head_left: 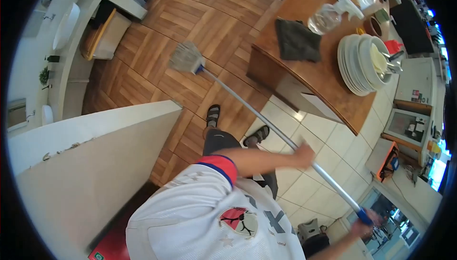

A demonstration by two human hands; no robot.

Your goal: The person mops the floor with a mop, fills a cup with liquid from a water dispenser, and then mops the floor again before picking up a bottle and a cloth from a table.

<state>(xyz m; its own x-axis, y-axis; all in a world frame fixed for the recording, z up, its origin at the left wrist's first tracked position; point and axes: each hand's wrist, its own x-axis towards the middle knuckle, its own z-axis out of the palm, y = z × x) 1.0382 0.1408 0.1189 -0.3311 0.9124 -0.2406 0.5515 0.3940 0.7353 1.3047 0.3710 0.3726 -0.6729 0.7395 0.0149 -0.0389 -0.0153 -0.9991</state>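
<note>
Gripping the mop with both hands, the person stands beside the table: the left hand is wrapped round mid-handle, the right hand is closed over the blue end grip. The mop head rests on the wood floor just off the table's corner, handle slanting along its edge, below the plates and grey cloth on top
</note>
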